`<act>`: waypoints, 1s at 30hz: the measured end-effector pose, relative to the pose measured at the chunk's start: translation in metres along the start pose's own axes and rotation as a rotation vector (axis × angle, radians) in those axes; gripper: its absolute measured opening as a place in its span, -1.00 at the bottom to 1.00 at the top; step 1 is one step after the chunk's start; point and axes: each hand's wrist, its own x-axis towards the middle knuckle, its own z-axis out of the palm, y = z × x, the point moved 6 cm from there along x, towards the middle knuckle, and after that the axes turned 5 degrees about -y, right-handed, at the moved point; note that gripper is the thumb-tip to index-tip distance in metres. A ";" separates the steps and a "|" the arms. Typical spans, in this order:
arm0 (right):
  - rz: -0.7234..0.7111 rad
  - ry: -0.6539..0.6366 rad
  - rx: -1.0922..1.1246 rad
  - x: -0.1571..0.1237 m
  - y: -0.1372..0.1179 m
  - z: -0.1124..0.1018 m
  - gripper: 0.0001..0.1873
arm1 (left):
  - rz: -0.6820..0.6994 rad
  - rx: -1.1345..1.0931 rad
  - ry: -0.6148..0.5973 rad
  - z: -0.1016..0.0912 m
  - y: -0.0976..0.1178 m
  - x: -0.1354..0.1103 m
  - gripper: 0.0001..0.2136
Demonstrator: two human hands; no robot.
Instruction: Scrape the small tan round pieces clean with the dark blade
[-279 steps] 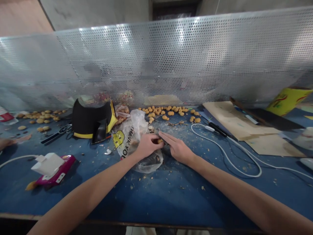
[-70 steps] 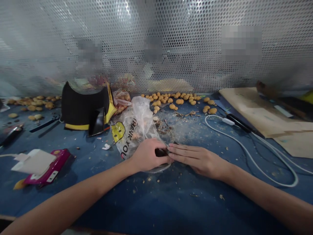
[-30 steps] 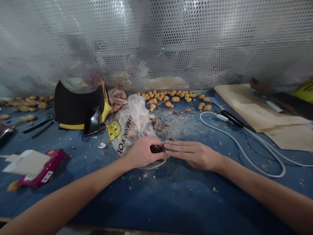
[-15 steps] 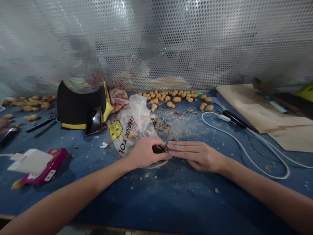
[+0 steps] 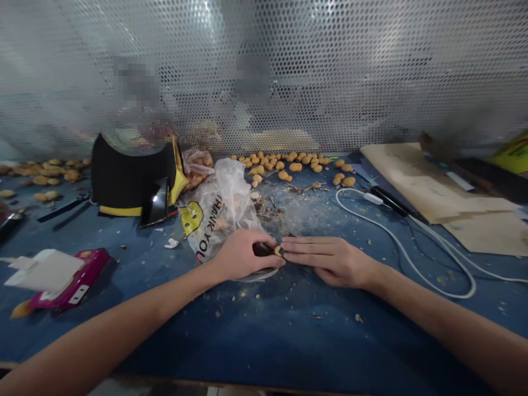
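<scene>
My left hand [image 5: 243,256] is curled on the blue table, its thumb and fingers pinched round a small dark piece with a tan nut-like bit [image 5: 278,251] at its tip. It rests on the edge of a clear plastic bag [image 5: 218,214] printed "THANK YOU". My right hand [image 5: 330,258] lies flat beside it, fingers straight and together, their tips touching the tan bit. Several small yellow-brown nuts [image 5: 289,164] are scattered near the mesh screen behind the hands.
A black and yellow case [image 5: 132,179] stands at the left, a pink device with a white charger [image 5: 61,275] nearer me. A white cable [image 5: 412,247] loops at the right beside cardboard sheets [image 5: 433,190]. A perforated metal screen [image 5: 289,82] walls the back. Shell crumbs litter the table [image 5: 289,341].
Both hands have stayed in place at the bag's edge. A tan bit now shows between my left fingertips and my right fingertips where only the dark piece showed before.
</scene>
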 end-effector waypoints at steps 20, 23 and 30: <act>0.063 0.021 -0.027 0.006 -0.002 -0.007 -0.42 | 0.015 0.044 0.032 0.003 0.002 0.000 -0.73; 0.038 0.024 -0.028 0.005 -0.002 -0.005 -0.41 | 0.035 0.085 0.059 0.004 0.004 0.000 -0.78; 0.075 0.027 -0.021 0.005 -0.002 -0.007 -0.41 | -0.004 0.056 0.070 0.006 0.003 0.002 -0.75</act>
